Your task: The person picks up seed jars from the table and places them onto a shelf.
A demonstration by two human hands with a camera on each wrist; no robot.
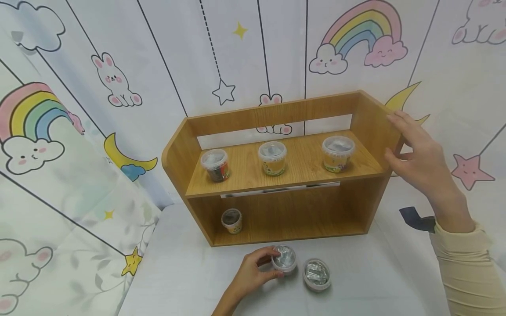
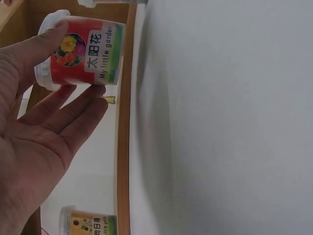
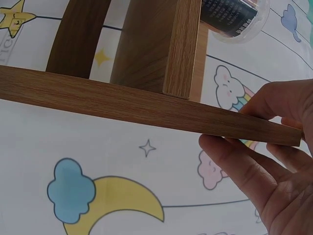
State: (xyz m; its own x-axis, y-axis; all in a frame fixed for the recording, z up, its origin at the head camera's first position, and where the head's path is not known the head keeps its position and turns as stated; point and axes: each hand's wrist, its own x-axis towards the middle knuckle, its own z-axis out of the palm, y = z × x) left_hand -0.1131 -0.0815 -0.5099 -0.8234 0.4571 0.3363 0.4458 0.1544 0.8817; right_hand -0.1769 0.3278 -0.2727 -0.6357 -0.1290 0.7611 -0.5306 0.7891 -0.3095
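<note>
My left hand [image 1: 253,272] pinches a small lidded plastic cup [image 1: 285,259] in front of the shelf. Up close in the left wrist view, the cup [image 2: 80,51] has a red label with a flower picture and "My little garden"; the thumb lies near its lid, fingers on the other side. My right hand [image 1: 421,151] grips the right side panel of the wooden two-tier shelf [image 1: 272,115]. In the right wrist view, fingers and thumb straddle the panel [image 3: 146,110]. A second lidded cup [image 1: 316,274] stands just right of the held one.
On the upper tier stand three lidded cups, at left [image 1: 215,165], middle [image 1: 273,158] and right [image 1: 337,153]. One more cup [image 1: 232,220] sits at the lower tier's left end. White cloth covers the table [image 1: 178,272]; a cartoon-printed curtain [image 1: 245,52] hangs behind.
</note>
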